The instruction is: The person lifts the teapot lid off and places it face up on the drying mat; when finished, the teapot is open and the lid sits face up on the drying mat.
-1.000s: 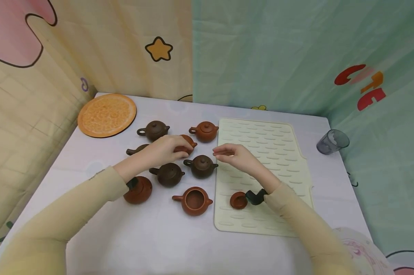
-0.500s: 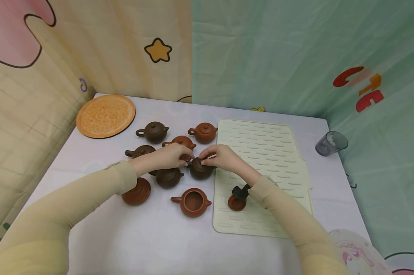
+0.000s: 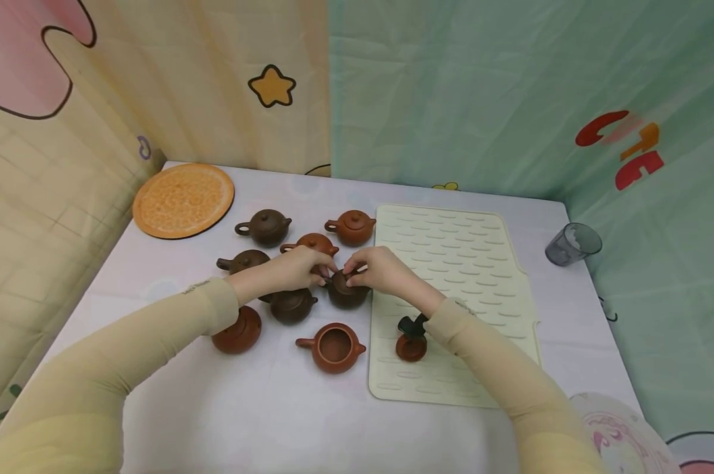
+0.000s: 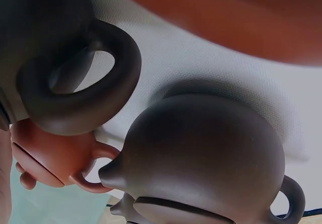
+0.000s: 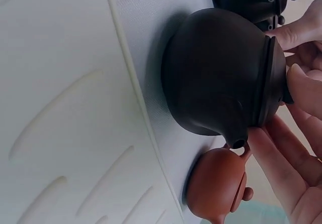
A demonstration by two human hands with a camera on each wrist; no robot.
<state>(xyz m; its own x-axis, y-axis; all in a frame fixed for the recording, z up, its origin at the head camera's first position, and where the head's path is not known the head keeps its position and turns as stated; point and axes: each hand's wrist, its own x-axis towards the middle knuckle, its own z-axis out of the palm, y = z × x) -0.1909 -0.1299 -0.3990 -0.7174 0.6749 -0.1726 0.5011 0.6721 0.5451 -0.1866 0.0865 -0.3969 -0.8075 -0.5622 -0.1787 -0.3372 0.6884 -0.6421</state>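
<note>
Both hands meet at the top of a dark brown teapot (image 3: pixel 346 293), close beside the mat's left edge. My right hand (image 3: pixel 379 268) has its thumb at the knob of the teapot's lid (image 5: pixel 275 78), and its other fingers sit at the rim by the spout. From the handle side, my left hand (image 3: pixel 302 266) pinches at the lid's edge. The lid lies on the pot. In the left wrist view the looped handle (image 4: pixel 121 78) has no fingers through it.
More dark and reddish teapots crowd round, including a lidless reddish teapot (image 3: pixel 335 347) in front. A reddish lid (image 3: pixel 411 349) lies on the cream mat (image 3: pixel 451 263). A cork-like round board (image 3: pixel 183 200), a tinted glass (image 3: pixel 573 244) and a pink-patterned plate (image 3: pixel 620 428) stand near the edges.
My left hand has left the reddish teapot and come forward and right to the dark teapot. My right hand has moved left onto its lid. Over the last half second both barely move.
</note>
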